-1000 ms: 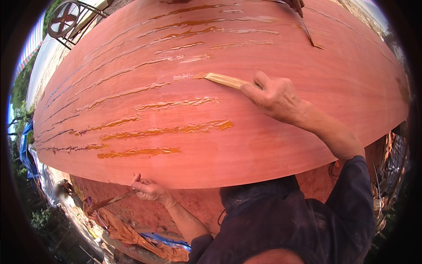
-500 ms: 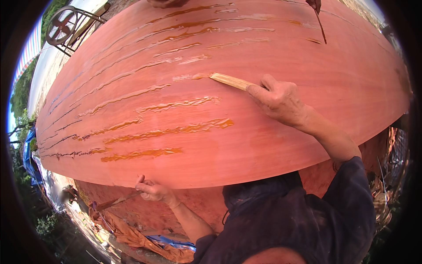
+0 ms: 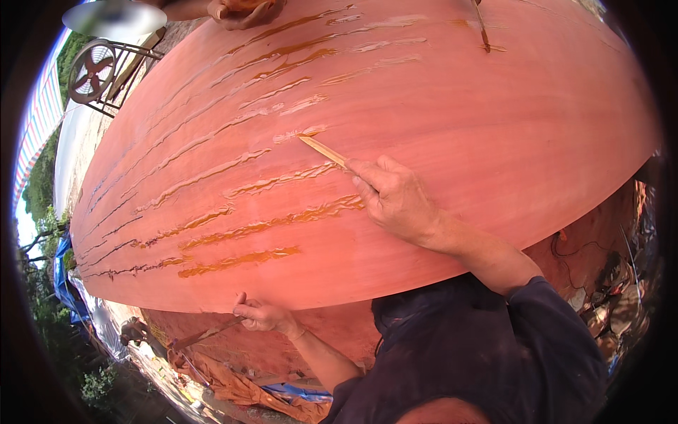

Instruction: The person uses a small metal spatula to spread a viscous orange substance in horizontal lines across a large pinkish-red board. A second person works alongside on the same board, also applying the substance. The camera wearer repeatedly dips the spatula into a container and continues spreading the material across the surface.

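Note:
A broad, curved reddish wooden surface (image 3: pixel 494 155), shaped like a boat hull, spreads before me. Glossy orange-brown paste (image 3: pixel 272 218) lies in wrinkled streaks along its left half. My right hand (image 3: pixel 401 201) is closed around a flat wooden stick (image 3: pixel 325 151), whose tip meets a short paste streak (image 3: pixel 300 133) near the middle. Below the near edge, my left hand (image 3: pixel 265 316) is closed on the end of a thin brown stick (image 3: pixel 208 332) that slants down to the left.
At the far edge another person's hand (image 3: pixel 247 13) shows, and a dark thin stick (image 3: pixel 484 32) touches the surface farther right. A metal fan (image 3: pixel 92 71) stands at far left. Brown cloth (image 3: pixel 233 381) and blue sheeting (image 3: pixel 300 392) lie below the near edge.
My right hand and its wooden stick have moved left and nearer to me. The dark stick at the far edge has shifted. My view has moved slightly; my left hand keeps its hold.

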Available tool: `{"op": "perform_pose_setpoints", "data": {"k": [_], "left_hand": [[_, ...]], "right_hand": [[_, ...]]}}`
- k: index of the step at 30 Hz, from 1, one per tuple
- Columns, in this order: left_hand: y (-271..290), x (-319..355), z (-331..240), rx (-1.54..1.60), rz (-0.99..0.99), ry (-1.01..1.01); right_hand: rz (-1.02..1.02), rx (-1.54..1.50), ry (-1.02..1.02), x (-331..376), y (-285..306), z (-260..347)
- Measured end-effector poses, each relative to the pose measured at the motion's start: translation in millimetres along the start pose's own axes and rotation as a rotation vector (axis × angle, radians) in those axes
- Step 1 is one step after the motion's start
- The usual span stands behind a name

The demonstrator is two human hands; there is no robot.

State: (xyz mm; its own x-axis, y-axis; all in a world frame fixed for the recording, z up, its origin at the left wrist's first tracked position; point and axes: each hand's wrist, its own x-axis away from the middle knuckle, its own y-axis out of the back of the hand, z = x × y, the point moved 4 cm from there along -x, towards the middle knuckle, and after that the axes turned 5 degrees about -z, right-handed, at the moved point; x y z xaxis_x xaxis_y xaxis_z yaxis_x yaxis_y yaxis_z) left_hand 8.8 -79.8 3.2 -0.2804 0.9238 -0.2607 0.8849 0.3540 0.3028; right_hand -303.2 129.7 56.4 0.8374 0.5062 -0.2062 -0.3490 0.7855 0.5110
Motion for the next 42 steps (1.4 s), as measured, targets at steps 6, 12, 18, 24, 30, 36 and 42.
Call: {"op": "perform_pose_setpoints", "data": {"k": [6, 12, 18, 24, 30, 36, 42], "left_hand": [[-4.1, -2.6, -1.8, 0.080, -0.038, -0.045], [-5.3, 2.5, -9.5, 0.028, 0.002, -0.098], [-5.4, -0.2, -7.6, 0.027, -0.030, -0.086], [-4.2, -0.1, -6.5, 0.009, -0.017, -0.077], [-6.0, 2.7, -12.0, 0.043, 0.005, -0.075], [-5.3, 6.9, -17.0, 0.008, 0.005, -0.055], [-6.1, 5.9, -15.4, 0.011, 0.008, -0.068]], "right_hand": [[-0.042, 0.093, 0.001, 5.0, 5.1, -6.3], [-0.184, 0.029, 0.032, 6.5, 19.4, -17.6], [-0.022, -0.242, -0.348, -4.7, 30.2, -48.9], [0.126, -0.256, -0.483, -20.1, 47.1, -77.9], [0.208, -0.233, -0.643, -23.6, 74.2, -88.9], [0.092, 0.047, -0.180, -30.6, 94.8, -50.3], [0.063, 0.117, 0.150, -53.2, 82.5, -53.0]]}}
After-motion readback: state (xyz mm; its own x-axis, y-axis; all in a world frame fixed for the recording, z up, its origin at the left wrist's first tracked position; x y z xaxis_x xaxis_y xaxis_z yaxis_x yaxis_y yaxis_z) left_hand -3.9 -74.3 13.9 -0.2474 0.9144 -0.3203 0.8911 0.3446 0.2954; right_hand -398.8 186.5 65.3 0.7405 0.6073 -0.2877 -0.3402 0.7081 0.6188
